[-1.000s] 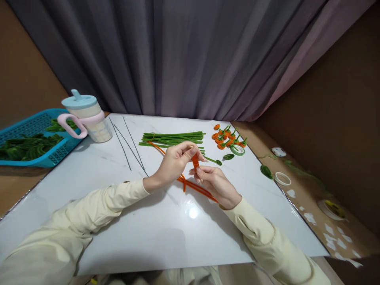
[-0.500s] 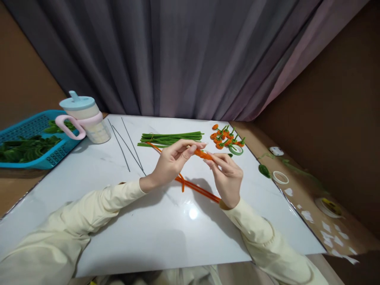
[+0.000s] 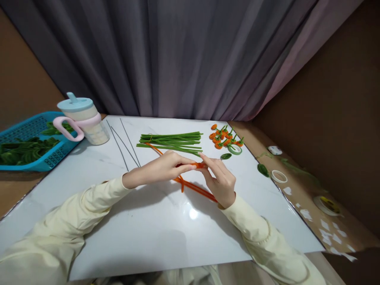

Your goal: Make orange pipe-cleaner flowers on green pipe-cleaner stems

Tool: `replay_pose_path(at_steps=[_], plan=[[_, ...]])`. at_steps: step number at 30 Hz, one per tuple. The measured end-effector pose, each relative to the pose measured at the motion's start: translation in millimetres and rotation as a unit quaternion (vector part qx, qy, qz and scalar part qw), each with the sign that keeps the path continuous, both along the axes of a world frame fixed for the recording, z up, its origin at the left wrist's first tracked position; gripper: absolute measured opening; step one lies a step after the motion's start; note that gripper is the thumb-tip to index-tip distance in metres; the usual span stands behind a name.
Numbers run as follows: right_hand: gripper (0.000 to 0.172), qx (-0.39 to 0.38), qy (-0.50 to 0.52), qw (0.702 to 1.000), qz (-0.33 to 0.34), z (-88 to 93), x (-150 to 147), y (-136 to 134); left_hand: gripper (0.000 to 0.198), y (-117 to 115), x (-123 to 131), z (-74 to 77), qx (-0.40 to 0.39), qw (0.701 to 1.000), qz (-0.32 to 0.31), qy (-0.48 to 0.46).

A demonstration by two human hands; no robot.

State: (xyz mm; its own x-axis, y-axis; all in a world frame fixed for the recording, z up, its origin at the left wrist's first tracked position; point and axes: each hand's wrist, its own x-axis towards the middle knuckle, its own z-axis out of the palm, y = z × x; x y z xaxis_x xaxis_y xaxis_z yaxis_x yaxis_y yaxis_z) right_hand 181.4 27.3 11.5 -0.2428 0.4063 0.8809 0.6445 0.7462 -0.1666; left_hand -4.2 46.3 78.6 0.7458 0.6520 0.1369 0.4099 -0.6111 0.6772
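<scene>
hands: left hand (image 3: 166, 166) and right hand (image 3: 220, 179) both pinching one small orange piece (image 3: 200, 165) between them | done, i'd judge: orange flower heads (image 3: 219, 145) beyond right hand | left: held piece (shape mostly hidden), orange strips (image 3: 199, 189) beneath hands, green stems (image 3: 172, 138) beyond, apparently unattached

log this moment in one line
left hand: pinching orange piece | right hand: touching same piece | table: orange strips, green stems

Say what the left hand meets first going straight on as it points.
The left hand would likely meet the right hand, just past the orange piece between them; depth is unclear.
</scene>
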Motion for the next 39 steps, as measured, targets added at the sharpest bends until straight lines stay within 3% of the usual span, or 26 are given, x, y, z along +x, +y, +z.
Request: replay_pose_path(at_steps=[5,11,16,20,24,28,35,39], plan=[[0.021,0.006,0.02,1.0,-0.009,3.2,1,0,0.037,3,-1,1.7,-0.113,0.993,0.009,-0.023],[0.017,0.078,-0.028,0.996,-0.029,4.9,4,-1,0.032,5,-1,-1.3,-0.31,0.947,0.013,-0.084],[0.018,0.101,-0.04,0.993,-0.037,4.5,5,-1,0.032,3,0,-1.3,-0.363,0.924,0.009,-0.121],[0.015,0.071,-0.033,0.996,-0.051,5.0,2,0,0.036,-3,3,-1.2,-0.287,0.952,0.037,-0.103],[0.007,0.028,-0.034,0.998,-0.053,3.2,-1,1,0.03,-9,8,-5.5,-0.098,0.99,0.074,-0.067],[0.006,0.013,-0.054,0.997,-0.047,-1.5,-5,0,0.028,-14,13,-14.9,0.046,0.996,0.081,0.006],[0.015,-0.009,-0.112,0.993,-0.023,-5.3,-6,1,0.019,-20,14,-22.0,0.14,0.971,0.068,0.183],[0.018,-0.045,-0.139,0.989,0.002,-5.1,-4,2,0.015,-15,13,-20.9,0.136,0.97,0.045,0.197]])
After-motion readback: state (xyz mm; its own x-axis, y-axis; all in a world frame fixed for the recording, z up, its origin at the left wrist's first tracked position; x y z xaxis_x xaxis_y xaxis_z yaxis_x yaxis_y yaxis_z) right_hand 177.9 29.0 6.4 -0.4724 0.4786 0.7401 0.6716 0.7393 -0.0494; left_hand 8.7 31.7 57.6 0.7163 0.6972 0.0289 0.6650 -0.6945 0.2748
